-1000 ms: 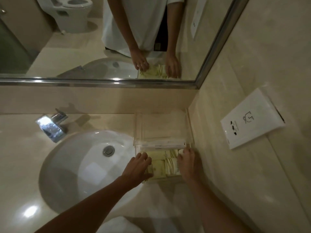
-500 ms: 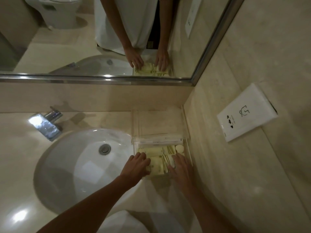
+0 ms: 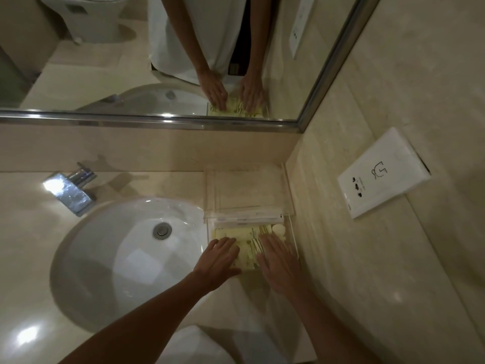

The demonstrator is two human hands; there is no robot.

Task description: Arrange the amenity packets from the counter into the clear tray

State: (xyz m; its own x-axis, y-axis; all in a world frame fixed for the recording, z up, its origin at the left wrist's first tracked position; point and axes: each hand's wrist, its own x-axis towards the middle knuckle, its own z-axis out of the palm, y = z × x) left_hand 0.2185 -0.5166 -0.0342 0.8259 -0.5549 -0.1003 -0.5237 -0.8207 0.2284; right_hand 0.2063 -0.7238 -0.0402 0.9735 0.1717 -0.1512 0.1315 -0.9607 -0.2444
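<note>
Your left hand (image 3: 219,256) and right hand (image 3: 278,261) lie flat, fingers spread, holding nothing, pressing the yellow amenity packets (image 3: 242,239) down inside the clear tray (image 3: 294,232) beside the sink (image 3: 126,256). Next, likely, square their edges.

White sink (image 3: 110,258), chrome faucet (image 3: 69,193), mirror (image 3: 105,61)

Amenity packets (image 3: 242,239): pale yellow, printed with thin dark stripes and small dark text. Round items (image 3: 278,229) beside them: white. Clear tray (image 3: 287,185): transparent and colourless. Counter (image 3: 23,219): glossy beige stone with faint mottling. Basin (image 3: 118,248): white, with a chrome drain (image 3: 162,230). Faucet (image 3: 70,191): polished chrome. Wall socket plate (image 3: 380,174): white, with black slots and a dark line-drawn symbol. Mirror frame (image 3: 157,121): brushed silver. Shirt (image 3: 194,30) reflected in the mirror: white.
</note>
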